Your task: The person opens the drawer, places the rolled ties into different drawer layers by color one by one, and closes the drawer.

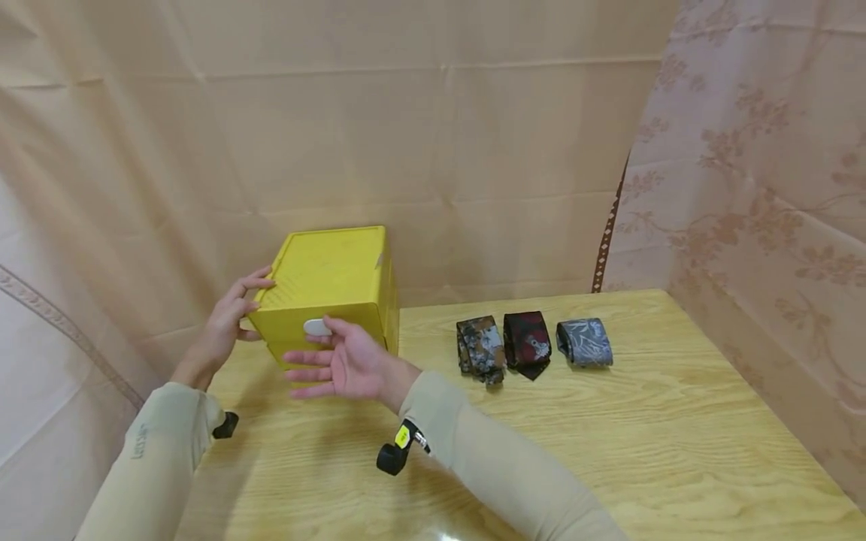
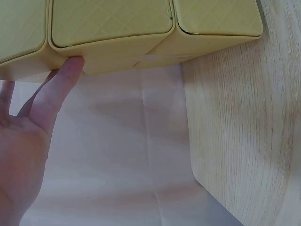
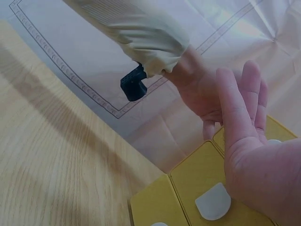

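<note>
A yellow drawer box (image 1: 321,270) stands at the back left of the table. My left hand (image 1: 226,319) is at its left side, fingertips over the top edge; in the left wrist view, straight fingers (image 2: 59,89) touch the box's edge and the palm stays off it. In front of the box is my right hand (image 1: 355,364), palm turned inward, fingers extended and spread. Its thumb lies beside a white pull tab (image 1: 316,327) on the front. The right wrist view shows another white tab (image 3: 214,202) on a drawer front, with nothing gripping it.
Three rolled neckties lie in a row right of the box: a brown and grey patterned one (image 1: 481,348), a dark red one (image 1: 527,342) and a grey leaf-patterned one (image 1: 585,342). A beige curtain (image 1: 433,150) hangs behind the wooden table (image 1: 609,451).
</note>
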